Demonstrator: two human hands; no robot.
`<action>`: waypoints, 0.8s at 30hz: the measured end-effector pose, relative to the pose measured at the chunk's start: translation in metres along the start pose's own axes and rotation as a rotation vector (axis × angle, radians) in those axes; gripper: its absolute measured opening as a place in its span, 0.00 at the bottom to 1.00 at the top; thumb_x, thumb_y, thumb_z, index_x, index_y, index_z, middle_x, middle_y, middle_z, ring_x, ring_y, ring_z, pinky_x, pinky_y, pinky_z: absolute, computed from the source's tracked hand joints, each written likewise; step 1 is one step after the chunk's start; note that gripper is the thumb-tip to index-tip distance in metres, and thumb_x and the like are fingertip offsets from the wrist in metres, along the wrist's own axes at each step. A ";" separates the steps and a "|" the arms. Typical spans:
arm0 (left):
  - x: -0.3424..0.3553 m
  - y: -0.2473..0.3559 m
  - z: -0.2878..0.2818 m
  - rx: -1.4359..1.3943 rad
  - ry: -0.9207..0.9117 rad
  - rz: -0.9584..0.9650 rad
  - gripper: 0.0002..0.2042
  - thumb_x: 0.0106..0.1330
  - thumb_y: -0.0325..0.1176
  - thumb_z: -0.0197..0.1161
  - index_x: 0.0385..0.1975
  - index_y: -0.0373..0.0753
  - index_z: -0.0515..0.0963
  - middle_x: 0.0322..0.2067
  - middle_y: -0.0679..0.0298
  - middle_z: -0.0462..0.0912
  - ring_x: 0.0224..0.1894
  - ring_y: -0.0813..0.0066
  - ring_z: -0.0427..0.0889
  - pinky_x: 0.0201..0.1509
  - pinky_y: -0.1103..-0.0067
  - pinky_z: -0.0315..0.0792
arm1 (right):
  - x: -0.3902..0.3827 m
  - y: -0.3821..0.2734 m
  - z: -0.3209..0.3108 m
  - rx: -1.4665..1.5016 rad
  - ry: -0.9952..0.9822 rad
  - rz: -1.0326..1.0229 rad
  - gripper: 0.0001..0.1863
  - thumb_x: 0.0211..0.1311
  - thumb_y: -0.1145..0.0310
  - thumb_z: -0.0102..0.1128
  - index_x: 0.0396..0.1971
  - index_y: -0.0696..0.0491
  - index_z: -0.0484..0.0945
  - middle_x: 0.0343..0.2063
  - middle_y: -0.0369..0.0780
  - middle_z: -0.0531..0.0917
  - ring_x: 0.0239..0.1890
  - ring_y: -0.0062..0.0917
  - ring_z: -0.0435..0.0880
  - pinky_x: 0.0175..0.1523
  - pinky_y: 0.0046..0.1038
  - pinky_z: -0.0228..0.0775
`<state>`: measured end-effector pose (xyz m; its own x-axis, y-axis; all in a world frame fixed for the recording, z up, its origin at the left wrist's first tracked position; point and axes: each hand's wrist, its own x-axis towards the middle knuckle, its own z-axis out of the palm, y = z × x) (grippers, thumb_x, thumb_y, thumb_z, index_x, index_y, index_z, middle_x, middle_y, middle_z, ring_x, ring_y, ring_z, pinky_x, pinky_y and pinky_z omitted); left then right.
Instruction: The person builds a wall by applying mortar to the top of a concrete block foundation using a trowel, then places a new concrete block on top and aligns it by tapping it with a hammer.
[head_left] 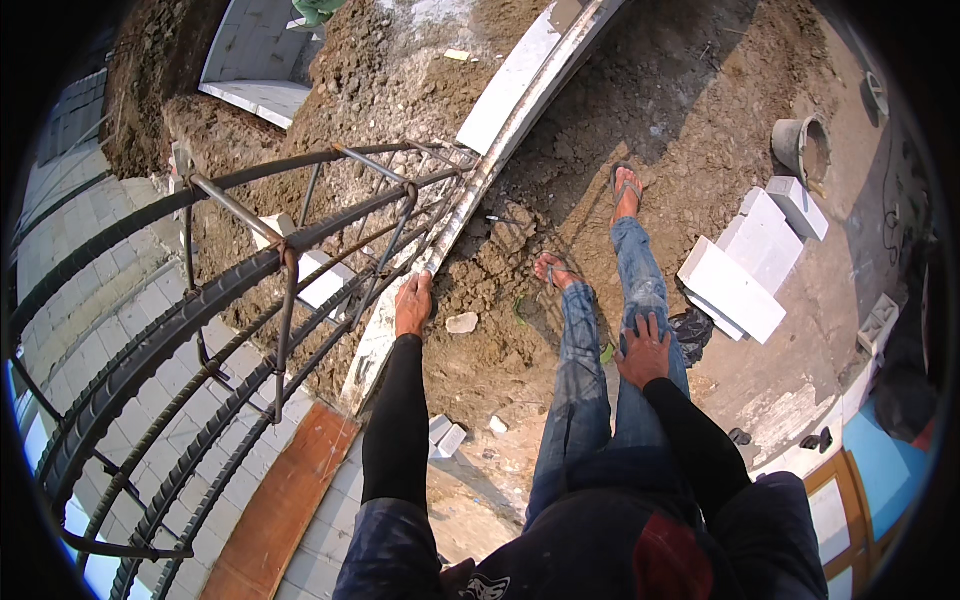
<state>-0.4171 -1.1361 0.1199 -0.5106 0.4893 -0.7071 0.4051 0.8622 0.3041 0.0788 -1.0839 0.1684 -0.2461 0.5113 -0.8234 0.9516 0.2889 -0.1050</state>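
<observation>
My left hand point(412, 303) is curled over the edge of a long whitish board point(462, 212), which slants from the far middle down toward the near left. Some of its fingertips are hidden behind that edge. Just left of this hand, a cage of dark rebar point(285, 255) with tied stirrups reaches over the board. My right hand point(645, 348) lies with spread fingers on the knee of my jeans point(640, 285), holding nothing. Both arms wear black sleeves.
Loose brown soil point(590, 110) surrounds my sandalled feet. To the right, white blocks point(750, 250) are stacked near a mortar-stained bucket point(800, 148). A block wall point(100, 370) stands left, beside a reddish-brown panel point(285, 505). A block-lined pit point(262, 55) opens at the far left.
</observation>
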 end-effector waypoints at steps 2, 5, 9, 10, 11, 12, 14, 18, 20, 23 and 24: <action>-0.001 0.001 -0.002 -0.021 -0.011 0.013 0.36 0.76 0.63 0.49 0.62 0.31 0.78 0.62 0.42 0.78 0.65 0.43 0.75 0.70 0.62 0.65 | 0.000 0.000 0.000 0.002 -0.003 0.001 0.31 0.63 0.46 0.64 0.62 0.47 0.77 0.75 0.43 0.61 0.80 0.44 0.49 0.74 0.64 0.50; -0.001 0.002 -0.005 0.001 -0.003 0.037 0.36 0.76 0.62 0.49 0.61 0.30 0.79 0.60 0.41 0.79 0.64 0.43 0.76 0.69 0.62 0.66 | 0.000 -0.001 0.001 0.000 -0.005 -0.004 0.31 0.63 0.46 0.64 0.62 0.47 0.77 0.75 0.43 0.61 0.81 0.44 0.48 0.75 0.64 0.49; -0.006 0.010 0.000 -0.008 0.018 0.022 0.35 0.76 0.61 0.49 0.60 0.30 0.79 0.59 0.41 0.80 0.63 0.43 0.76 0.69 0.62 0.66 | 0.000 0.003 0.004 0.002 -0.003 0.004 0.31 0.64 0.46 0.64 0.62 0.47 0.77 0.75 0.43 0.61 0.81 0.44 0.47 0.75 0.64 0.48; -0.006 0.014 0.002 -0.005 0.012 0.017 0.35 0.76 0.61 0.49 0.60 0.30 0.79 0.58 0.41 0.80 0.63 0.43 0.76 0.69 0.62 0.66 | -0.001 0.005 0.005 -0.001 -0.004 0.010 0.31 0.64 0.46 0.64 0.62 0.47 0.77 0.75 0.43 0.61 0.81 0.44 0.47 0.75 0.64 0.48; -0.006 0.011 0.001 0.001 0.016 0.007 0.34 0.77 0.61 0.49 0.60 0.30 0.79 0.58 0.41 0.81 0.63 0.44 0.77 0.69 0.62 0.66 | 0.000 0.003 0.004 -0.001 -0.003 0.006 0.31 0.64 0.46 0.64 0.62 0.47 0.77 0.75 0.43 0.61 0.81 0.44 0.47 0.75 0.64 0.48; -0.006 0.008 -0.001 0.009 0.024 0.014 0.34 0.77 0.60 0.49 0.60 0.31 0.79 0.58 0.41 0.81 0.63 0.44 0.77 0.69 0.62 0.66 | 0.000 0.002 0.003 0.000 -0.006 0.002 0.31 0.64 0.46 0.64 0.62 0.47 0.77 0.75 0.43 0.61 0.81 0.44 0.47 0.75 0.64 0.48; -0.005 0.005 -0.002 0.026 0.034 0.030 0.34 0.77 0.60 0.49 0.60 0.32 0.79 0.57 0.42 0.81 0.62 0.44 0.77 0.69 0.63 0.67 | 0.001 0.001 0.000 0.001 -0.015 -0.002 0.31 0.64 0.46 0.64 0.62 0.47 0.77 0.75 0.43 0.61 0.81 0.44 0.47 0.75 0.64 0.49; -0.004 0.004 -0.001 -0.009 0.031 0.027 0.32 0.77 0.59 0.49 0.56 0.33 0.81 0.53 0.42 0.83 0.58 0.44 0.79 0.65 0.61 0.69 | 0.001 0.000 -0.003 0.007 -0.028 -0.001 0.31 0.64 0.46 0.63 0.62 0.48 0.77 0.75 0.44 0.61 0.81 0.45 0.47 0.74 0.64 0.49; -0.004 0.007 -0.001 -0.021 0.017 0.023 0.30 0.77 0.58 0.49 0.53 0.33 0.82 0.50 0.42 0.84 0.56 0.44 0.81 0.63 0.60 0.70 | 0.002 0.000 -0.004 -0.002 -0.041 -0.002 0.31 0.64 0.46 0.63 0.62 0.48 0.77 0.75 0.44 0.61 0.81 0.45 0.47 0.74 0.64 0.49; -0.008 0.013 0.000 -0.053 0.027 0.053 0.28 0.78 0.56 0.49 0.48 0.32 0.82 0.47 0.43 0.85 0.53 0.44 0.82 0.59 0.60 0.71 | 0.002 0.000 -0.004 0.002 -0.043 -0.001 0.31 0.65 0.46 0.63 0.61 0.49 0.77 0.75 0.44 0.61 0.81 0.45 0.47 0.74 0.64 0.49; -0.009 0.016 0.001 -0.050 0.023 0.055 0.28 0.78 0.56 0.49 0.47 0.33 0.82 0.47 0.44 0.85 0.52 0.44 0.81 0.58 0.60 0.71 | 0.001 0.001 -0.003 0.001 -0.040 0.002 0.31 0.65 0.46 0.63 0.61 0.49 0.77 0.75 0.44 0.61 0.81 0.45 0.47 0.74 0.64 0.49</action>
<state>-0.4051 -1.1266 0.1307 -0.5061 0.5387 -0.6735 0.3951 0.8390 0.3741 0.0792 -1.0800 0.1689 -0.2369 0.4792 -0.8451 0.9522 0.2872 -0.1041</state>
